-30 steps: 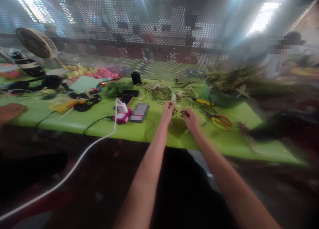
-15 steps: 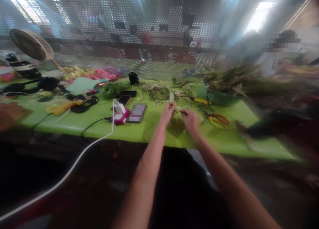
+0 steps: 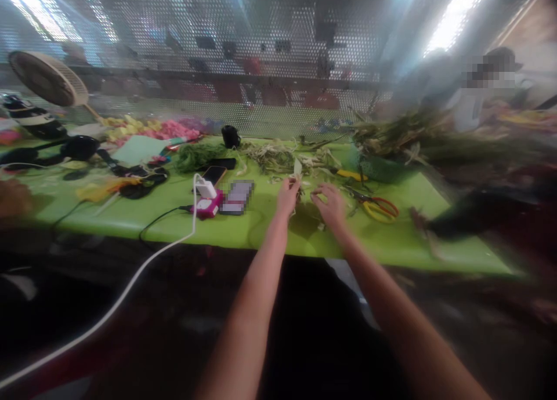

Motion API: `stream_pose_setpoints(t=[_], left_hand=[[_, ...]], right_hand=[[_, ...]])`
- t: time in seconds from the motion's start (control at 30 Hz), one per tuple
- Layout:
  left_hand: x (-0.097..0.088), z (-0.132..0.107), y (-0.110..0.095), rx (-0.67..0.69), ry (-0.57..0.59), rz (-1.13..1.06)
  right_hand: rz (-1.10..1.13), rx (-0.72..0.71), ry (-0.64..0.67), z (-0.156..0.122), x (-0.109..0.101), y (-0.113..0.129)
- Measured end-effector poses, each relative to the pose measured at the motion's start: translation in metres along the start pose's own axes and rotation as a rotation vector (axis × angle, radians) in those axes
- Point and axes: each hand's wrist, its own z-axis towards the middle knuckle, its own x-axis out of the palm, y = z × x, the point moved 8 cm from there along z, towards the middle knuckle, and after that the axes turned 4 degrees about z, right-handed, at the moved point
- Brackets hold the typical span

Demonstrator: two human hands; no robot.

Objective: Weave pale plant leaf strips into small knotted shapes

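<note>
My left hand (image 3: 288,196) is closed on a plant sprig (image 3: 297,168), its pale green leaf standing up above my fingertips and darker bits hanging below them. To the right, a short gap away, my right hand (image 3: 331,204) hovers over the table with thumb and forefinger curved and apart; I see nothing between them. Behind both hands lies a loose heap of dried, pale plant stems (image 3: 278,156). Pliers with red and yellow handles (image 3: 378,208) rest right of my right hand, and a yellow-handled tool (image 3: 351,174) sits farther back.
The green table (image 3: 235,232) carries a phone (image 3: 237,197), a pink power adapter (image 3: 209,205) with a white cable (image 3: 143,268), and a black cup (image 3: 230,137). A green basket of plant stems (image 3: 383,167) stands at right. People are at both sides. A fan (image 3: 47,78) is far left.
My right hand has drawn slightly apart from the sprig and its fingers have opened. My left hand keeps its hold. The whole view has shifted slightly.
</note>
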Motion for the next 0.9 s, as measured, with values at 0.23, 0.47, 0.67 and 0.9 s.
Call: stream_pose_setpoints(t=[0.23, 0.47, 0.67, 0.9], left_hand=[[0.003, 0.003, -0.001, 0.04, 0.013, -0.012], [0.001, 0.003, -0.002, 0.052, -0.013, 0.002], [0.003, 0.003, 0.001, 0.023, 0.005, -0.033], [0.008, -0.002, -0.005, 0.043, 0.128, -0.188]], right_hand=[[-0.092, -0.063, 0.038, 0.001, 0.008, 0.005], [-0.042, -0.049, 0.078, 0.004, 0.012, -0.001], [0.043, 0.036, 0.096, 0.006, 0.014, -0.007], [0.032, 0.028, 0.092, 0.001, 0.006, 0.004]])
